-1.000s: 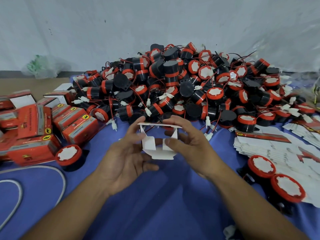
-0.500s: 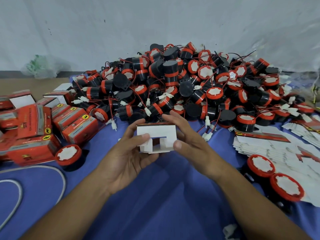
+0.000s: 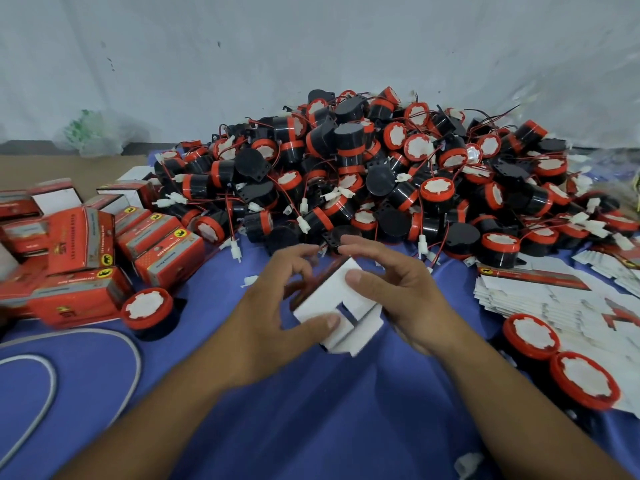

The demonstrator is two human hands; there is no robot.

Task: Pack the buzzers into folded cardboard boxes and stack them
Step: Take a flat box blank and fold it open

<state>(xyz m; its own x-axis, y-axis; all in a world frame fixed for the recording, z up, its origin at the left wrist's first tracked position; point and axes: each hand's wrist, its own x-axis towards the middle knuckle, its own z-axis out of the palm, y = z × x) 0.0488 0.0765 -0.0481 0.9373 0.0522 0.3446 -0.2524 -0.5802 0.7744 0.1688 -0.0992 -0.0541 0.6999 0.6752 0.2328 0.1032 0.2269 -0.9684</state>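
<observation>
Between the two hands, just above the blue cloth (image 3: 311,420), sits a part-folded cardboard box (image 3: 329,296), its plain white inner side turned up toward the camera and a strip of its red printed side showing along the far-left edge. The left hand (image 3: 270,320) grips it from the left, thumb laid flat on the white panel near the lower corner, fingers curled round the far side. The right hand (image 3: 401,299) holds it from the right, thumb tip pressing the upper part of the same panel, forefinger arched over the top edge; the other fingers are hidden behind the card.

The box lies tilted, its long axis running from far-left down to near-right, and its loose flaps, with a gap between them, point toward the right wrist. These flaps look not yet tucked, so I judge the fold unfinished and the box not ready for loading.

What the next reach turns on: the heap of buzzers (image 3: 363,174) lies just beyond both sets of fingertips. One single buzzer (image 3: 147,308) stands cap-up out to the left of the left hand, and two more (image 3: 531,336) stand beside the right forearm. Packed boxes (image 3: 159,251) are left of the left hand, flat box blanks (image 3: 540,303) right of the right.
</observation>
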